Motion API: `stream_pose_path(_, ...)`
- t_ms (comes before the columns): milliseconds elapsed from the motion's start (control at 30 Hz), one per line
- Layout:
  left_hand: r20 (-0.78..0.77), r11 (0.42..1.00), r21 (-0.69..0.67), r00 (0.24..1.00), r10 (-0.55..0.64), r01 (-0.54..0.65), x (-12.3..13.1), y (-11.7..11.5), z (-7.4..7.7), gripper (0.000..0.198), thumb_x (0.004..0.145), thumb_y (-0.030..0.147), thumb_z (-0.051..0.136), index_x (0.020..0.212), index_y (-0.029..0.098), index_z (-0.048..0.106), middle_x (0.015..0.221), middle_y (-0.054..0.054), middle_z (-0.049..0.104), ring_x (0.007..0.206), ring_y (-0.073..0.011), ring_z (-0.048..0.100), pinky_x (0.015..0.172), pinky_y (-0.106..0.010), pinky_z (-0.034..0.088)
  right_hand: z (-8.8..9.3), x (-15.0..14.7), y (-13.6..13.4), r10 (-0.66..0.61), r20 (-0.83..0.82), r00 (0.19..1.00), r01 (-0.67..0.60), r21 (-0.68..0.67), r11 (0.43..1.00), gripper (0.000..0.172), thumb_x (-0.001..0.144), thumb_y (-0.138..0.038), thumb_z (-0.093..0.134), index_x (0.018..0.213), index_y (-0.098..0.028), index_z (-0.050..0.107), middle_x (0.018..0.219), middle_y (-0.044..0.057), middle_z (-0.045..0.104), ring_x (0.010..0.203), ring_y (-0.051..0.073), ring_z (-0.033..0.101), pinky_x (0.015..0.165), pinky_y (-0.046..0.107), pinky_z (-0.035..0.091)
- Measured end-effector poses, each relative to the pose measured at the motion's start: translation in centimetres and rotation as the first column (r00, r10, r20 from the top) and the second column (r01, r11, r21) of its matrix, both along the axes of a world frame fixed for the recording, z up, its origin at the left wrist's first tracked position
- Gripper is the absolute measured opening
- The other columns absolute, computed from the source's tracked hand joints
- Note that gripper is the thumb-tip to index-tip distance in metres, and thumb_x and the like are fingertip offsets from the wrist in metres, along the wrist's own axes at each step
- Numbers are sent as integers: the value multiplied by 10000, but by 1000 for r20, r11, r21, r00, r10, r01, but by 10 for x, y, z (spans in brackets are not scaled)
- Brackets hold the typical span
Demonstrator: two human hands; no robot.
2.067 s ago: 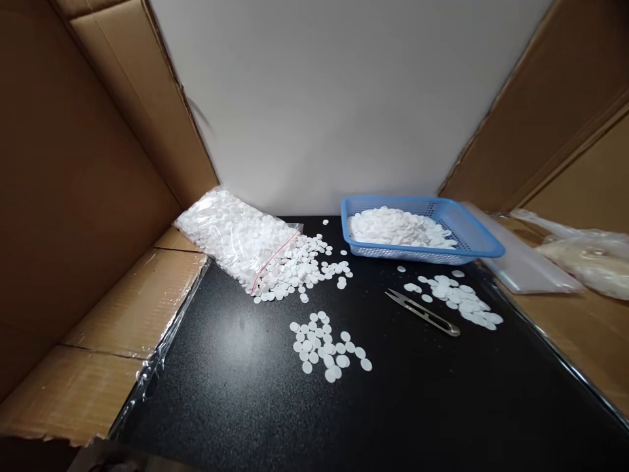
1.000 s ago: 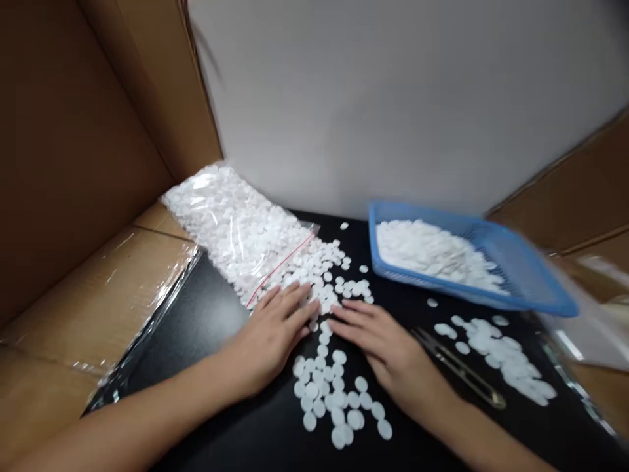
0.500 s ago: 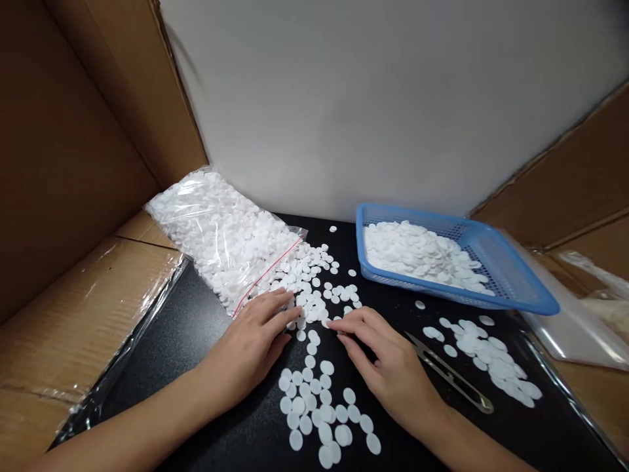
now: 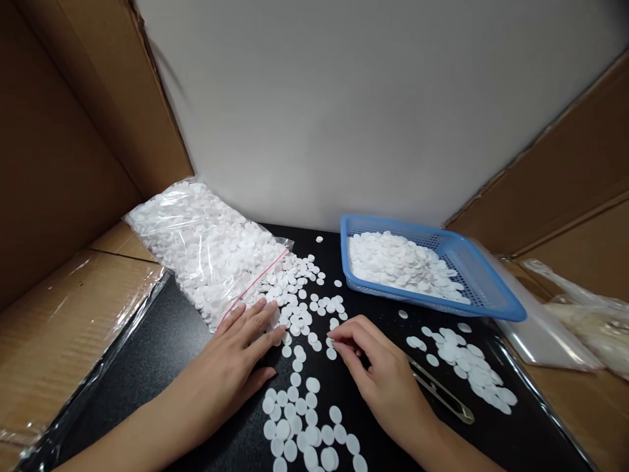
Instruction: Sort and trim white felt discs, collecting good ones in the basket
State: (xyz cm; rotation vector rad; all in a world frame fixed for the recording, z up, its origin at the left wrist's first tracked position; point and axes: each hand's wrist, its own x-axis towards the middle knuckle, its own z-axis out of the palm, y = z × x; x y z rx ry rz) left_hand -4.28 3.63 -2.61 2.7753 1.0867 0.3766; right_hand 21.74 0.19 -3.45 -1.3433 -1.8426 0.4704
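Observation:
My left hand lies palm down with fingers spread at the mouth of a clear zip bag full of small white discs. Its fingertips rest by the bag's red seal line and touch the spilled discs. Just right of that spill, my right hand has thumb and index finger pinched at a white disc; its other fingers are curled under, partly hidden. Between the forearms, loose discs are scattered nearer me. Metal thread snips lie partly behind my right hand.
A blue mesh basket with a heap of discs stands at the back right. In front of it is a loose pile of discs on the black tabletop. Plastic bags lie at right. Cardboard and a pale wall surround the table.
The view has shifted, so the scene sits further left and lower. My left hand has flattened, its fingers wider apart. My right fingertips have moved rightward, slightly away from the spilled discs.

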Motion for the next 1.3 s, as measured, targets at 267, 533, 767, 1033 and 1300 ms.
stream_pose_path(267, 94, 962, -116, 967, -236, 246, 15, -4, 9, 536, 984, 231, 578, 1501, 236, 434, 1530, -88, 481, 1429, -283, 423, 1167, -508, 383, -3, 0, 1, 88, 84, 993, -86, -22, 996, 145, 957, -167, 532, 872, -224, 634, 848, 39, 623, 788, 201, 642, 691, 306, 551)
stream_pose_path(533, 94, 921, -237, 951, -295, 309, 8, -5, 20, 492, 985, 245, 587, 1466, 274, 484, 1533, -63, 488, 1407, -274, 465, 1155, -449, 421, 7, 17, 12, 30, -5, 1000, -30, -75, 997, 247, 978, -129, 442, 894, -224, 655, 846, 35, 632, 762, 171, 651, 669, 261, 546)
stream_pose_path(767, 343, 949, -307, 938, 42, 70, 6, 0, 22, 320, 1009, 105, 406, 1199, 272, 601, 1317, -60, 637, 1195, -187, 635, 994, -321, 558, 6, 22, 9, 273, 199, 941, -262, -81, 962, 259, 998, -151, 452, 899, -221, 681, 839, 42, 605, 745, 171, 618, 616, 262, 518)
stream_pose_path(1033, 333, 969, -200, 940, -72, 145, 14, -2, 14, 310, 1002, 97, 447, 1222, 258, 593, 1254, -63, 669, 1183, -214, 609, 1006, -358, 523, 10, 15, 4, 294, 149, 944, -284, -84, 955, 180, 967, -172, 571, 796, -220, 603, 803, 14, 645, 758, 174, 622, 663, 277, 526)
stream_pose_path(1300, 205, 932, -249, 955, -214, 262, 15, -4, 19, 400, 989, 100, 496, 1349, 264, 556, 1289, -63, 696, 1207, -227, 607, 1031, -356, 517, 5, 17, 8, 117, 37, 992, -114, -93, 989, 249, 990, -140, 450, 953, -215, 685, 859, 40, 665, 756, 164, 672, 672, 257, 567)
